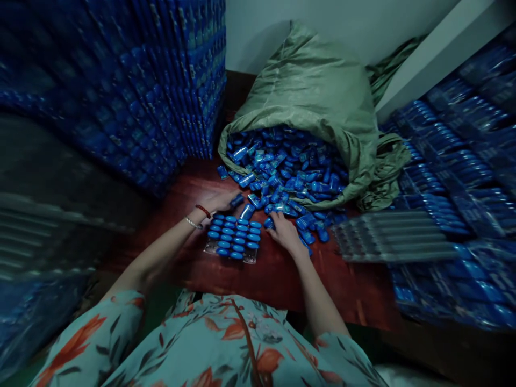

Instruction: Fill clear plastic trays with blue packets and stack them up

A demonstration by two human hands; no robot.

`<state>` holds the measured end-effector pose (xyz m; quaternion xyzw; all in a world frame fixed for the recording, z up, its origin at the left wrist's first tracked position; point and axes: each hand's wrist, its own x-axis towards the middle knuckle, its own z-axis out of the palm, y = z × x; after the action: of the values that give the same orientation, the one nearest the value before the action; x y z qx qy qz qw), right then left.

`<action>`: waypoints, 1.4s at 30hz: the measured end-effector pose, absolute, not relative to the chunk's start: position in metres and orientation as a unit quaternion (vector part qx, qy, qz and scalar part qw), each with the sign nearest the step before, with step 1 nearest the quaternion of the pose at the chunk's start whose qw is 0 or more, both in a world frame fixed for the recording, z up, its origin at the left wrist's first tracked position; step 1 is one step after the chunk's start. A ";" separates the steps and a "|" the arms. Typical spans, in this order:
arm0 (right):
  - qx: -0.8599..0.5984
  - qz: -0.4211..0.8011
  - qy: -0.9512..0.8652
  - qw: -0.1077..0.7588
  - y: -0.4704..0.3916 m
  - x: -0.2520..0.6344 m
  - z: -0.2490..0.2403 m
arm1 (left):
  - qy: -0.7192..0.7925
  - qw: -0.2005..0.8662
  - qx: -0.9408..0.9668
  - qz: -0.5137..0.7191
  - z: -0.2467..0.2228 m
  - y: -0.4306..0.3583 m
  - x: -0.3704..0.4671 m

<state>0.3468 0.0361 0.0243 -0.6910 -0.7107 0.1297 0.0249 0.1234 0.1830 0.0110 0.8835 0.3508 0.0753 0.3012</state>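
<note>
In front of me, a clear plastic tray [250, 258] holds rows of glossy blue oval pieces [234, 235]. Just beyond its left back corner, my left hand [220, 202] has its fingers closed on a small blue packet [236, 201]; motion blurs this hand a little. My right hand [285, 232] is at the near edge of a pile of similar blue packets [282, 172], its fingers curled on one small blue packet [269, 222] right of the tray. The pile spills from a wide-mouthed green sack [310, 86] onto the reddish table [278, 279].
Tall stacks of blue filled packs [161, 80] rise on the left. Grey stacked trays [44, 231] stand nearer on that side. To the right lie a stack of clear trays [391, 236] and more blue packs [455, 172]. A pale wall [258, 37] is behind the sack.
</note>
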 end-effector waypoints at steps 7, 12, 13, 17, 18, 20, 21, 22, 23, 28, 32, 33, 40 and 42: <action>-0.707 0.264 -0.560 0.342 -0.056 0.347 0.007 | 0.552 0.315 0.717 0.285 0.010 0.098 0.002; -0.672 0.265 -0.568 0.393 -0.087 0.312 -0.004 | 0.612 0.335 0.652 0.297 0.016 0.015 -0.035; -0.660 0.245 -0.592 0.393 -0.086 0.307 -0.006 | 0.603 0.338 0.656 0.304 0.016 0.005 -0.032; -0.587 0.165 -0.724 0.322 -0.072 0.301 -0.007 | 0.574 0.318 0.680 0.328 0.012 -0.013 -0.005; -0.575 0.144 -0.752 0.289 -0.068 0.302 -0.005 | 0.575 0.307 0.681 0.333 0.010 -0.013 0.002; -0.561 0.108 -0.794 0.209 -0.060 0.305 0.003 | 0.569 0.278 0.697 0.336 0.009 -0.010 0.012; -0.556 0.096 -0.809 0.165 -0.057 0.306 0.008 | 0.555 0.262 0.720 0.324 0.009 -0.008 0.015; -0.552 0.089 -0.820 0.122 -0.054 0.307 0.013 | 0.533 0.245 0.750 0.305 0.010 -0.005 0.017; -0.550 0.087 -0.826 0.087 -0.050 0.307 0.018 | 0.505 0.230 0.784 0.280 0.011 -0.003 0.018; -0.527 0.102 -0.844 -0.013 -0.034 0.300 0.039 | 0.405 0.164 0.880 0.187 0.016 0.004 0.018; -0.496 0.089 -0.862 -0.054 -0.024 0.290 0.050 | 0.359 0.145 0.910 0.146 0.020 0.007 0.020; -0.492 0.081 -0.864 -0.062 -0.023 0.288 0.051 | 0.353 0.139 0.915 0.137 0.020 0.007 0.021; -0.513 0.006 -0.858 0.033 -0.037 0.292 0.021 | 0.414 0.055 0.892 0.175 0.004 0.007 0.022; -0.515 0.010 -0.853 0.086 -0.042 0.294 0.006 | 0.445 0.056 0.875 0.180 -0.001 0.005 0.021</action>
<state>0.2943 -0.0425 0.0058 -0.5153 -0.8526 0.0097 0.0863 0.0208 0.0049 -0.0009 0.8752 0.4453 0.1804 0.0557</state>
